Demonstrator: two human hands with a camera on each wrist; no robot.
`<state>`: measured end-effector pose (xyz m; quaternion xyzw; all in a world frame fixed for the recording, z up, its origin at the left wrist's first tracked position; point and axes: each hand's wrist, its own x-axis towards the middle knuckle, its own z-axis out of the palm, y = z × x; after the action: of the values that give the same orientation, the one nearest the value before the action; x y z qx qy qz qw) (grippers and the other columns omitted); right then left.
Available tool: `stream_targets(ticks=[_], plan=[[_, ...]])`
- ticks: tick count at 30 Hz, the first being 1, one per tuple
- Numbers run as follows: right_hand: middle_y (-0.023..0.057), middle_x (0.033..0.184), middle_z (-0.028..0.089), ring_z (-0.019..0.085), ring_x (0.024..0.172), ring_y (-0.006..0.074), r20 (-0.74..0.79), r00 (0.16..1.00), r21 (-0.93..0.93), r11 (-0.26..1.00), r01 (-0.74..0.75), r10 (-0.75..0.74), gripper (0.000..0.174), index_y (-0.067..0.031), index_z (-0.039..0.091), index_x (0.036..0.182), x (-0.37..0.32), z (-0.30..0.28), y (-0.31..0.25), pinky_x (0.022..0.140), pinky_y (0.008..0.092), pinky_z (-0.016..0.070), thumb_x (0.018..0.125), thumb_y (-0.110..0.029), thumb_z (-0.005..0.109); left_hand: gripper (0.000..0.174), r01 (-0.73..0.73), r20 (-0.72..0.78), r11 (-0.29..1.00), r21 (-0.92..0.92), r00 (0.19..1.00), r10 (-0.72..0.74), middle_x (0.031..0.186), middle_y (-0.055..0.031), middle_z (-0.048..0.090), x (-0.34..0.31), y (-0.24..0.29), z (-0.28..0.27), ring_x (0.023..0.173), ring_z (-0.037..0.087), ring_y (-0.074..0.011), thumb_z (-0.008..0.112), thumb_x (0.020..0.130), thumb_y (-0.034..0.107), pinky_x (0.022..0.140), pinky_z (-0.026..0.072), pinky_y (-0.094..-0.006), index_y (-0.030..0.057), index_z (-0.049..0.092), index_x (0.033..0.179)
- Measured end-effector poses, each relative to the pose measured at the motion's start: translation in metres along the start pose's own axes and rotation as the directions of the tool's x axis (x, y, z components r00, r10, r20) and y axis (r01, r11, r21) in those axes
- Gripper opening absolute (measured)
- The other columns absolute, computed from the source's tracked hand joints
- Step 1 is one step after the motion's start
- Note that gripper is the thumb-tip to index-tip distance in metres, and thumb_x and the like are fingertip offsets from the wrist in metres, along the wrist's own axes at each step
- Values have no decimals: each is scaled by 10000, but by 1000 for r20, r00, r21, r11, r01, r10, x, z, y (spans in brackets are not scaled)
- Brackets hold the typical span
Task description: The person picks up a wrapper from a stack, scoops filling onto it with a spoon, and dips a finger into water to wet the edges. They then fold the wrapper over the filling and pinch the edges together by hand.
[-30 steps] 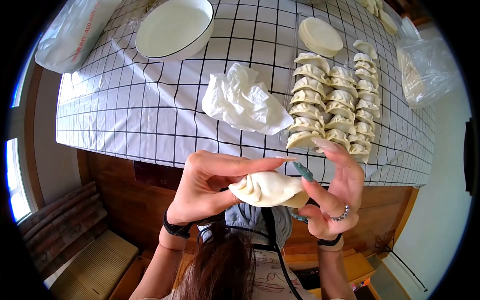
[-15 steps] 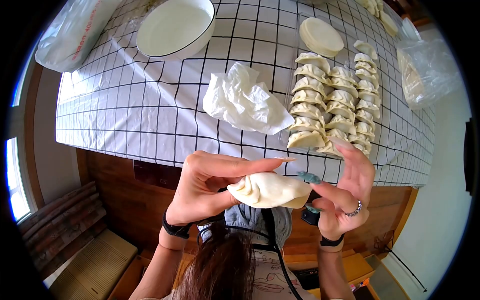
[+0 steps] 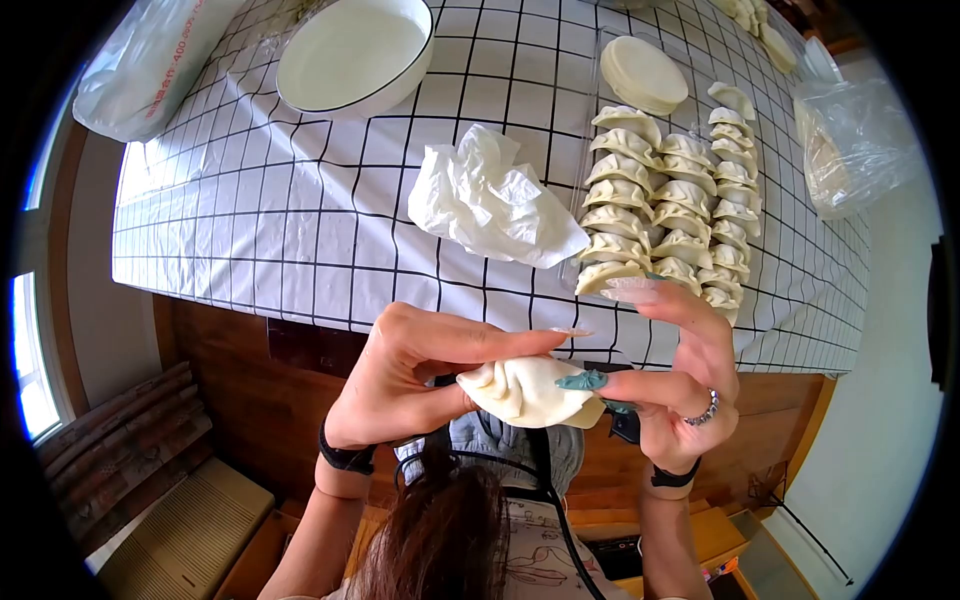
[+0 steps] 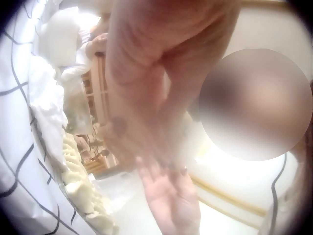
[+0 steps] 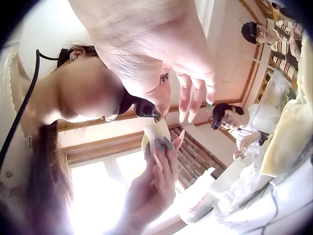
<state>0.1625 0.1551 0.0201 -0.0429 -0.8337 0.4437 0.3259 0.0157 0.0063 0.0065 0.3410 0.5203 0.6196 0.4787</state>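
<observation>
A half-pleated dumpling (image 3: 520, 392) is held off the table's near edge in the head view, folds showing along its left end. My left hand (image 3: 410, 365) grips that end between thumb and bent fingers, its index finger stretched along the top. On the other end, the thumb and a green-nailed finger of my right hand (image 3: 690, 385) pinch the wrapper's edge, while other fingers reach up toward the finished dumplings (image 3: 620, 195). The right wrist view catches the pale wrapper (image 5: 159, 134) at the left fingers; the left wrist view is blurred around the work.
The dumplings stand in rows on a clear tray behind a stack of round wrappers (image 3: 645, 75). Crumpled tissue (image 3: 490, 200) lies left of them, with a white bowl (image 3: 355, 55) farther back. Plastic bags (image 3: 145, 70) sit at both sides. Other people (image 5: 237, 125) are beyond the table.
My right hand drew slightly right off the dumpling, then came back to pinch its right end. The dumpling has tilted a little and shows more folds. The left hand keeps its hold.
</observation>
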Motion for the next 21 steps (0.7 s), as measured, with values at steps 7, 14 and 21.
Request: stream_targets(ticks=[7,14,21], plan=[[146,1074,550,565,975,298,67,997,15,1000,22,-23,230,-98,671,841,0,0,2,822,405,465,626,-20,647,378,-25,2,1000,13,1000,24,969,-152,643,1,0,1,913,629,-214,591,663,-43,830,481,-301,-4,620,1037],[200,1167,462,480,1073,365,72,997,85,996,-5,-1,286,-66,685,856,-5,6,3,891,470,401,711,-312,673,378,17,-66,999,-44,998,-20,958,-137,652,-1,-3,6,861,621,-139,572,682,-71,798,479,-257,-16,610,1054],[201,1208,435,439,1129,373,67,994,-32,996,88,-86,461,-66,666,949,-4,10,12,940,490,354,612,-375,729,387,-53,-29,992,-117,998,50,1005,-162,632,-2,-10,5,908,611,-159,543,713,-98,816,472,-258,-34,578,1093]])
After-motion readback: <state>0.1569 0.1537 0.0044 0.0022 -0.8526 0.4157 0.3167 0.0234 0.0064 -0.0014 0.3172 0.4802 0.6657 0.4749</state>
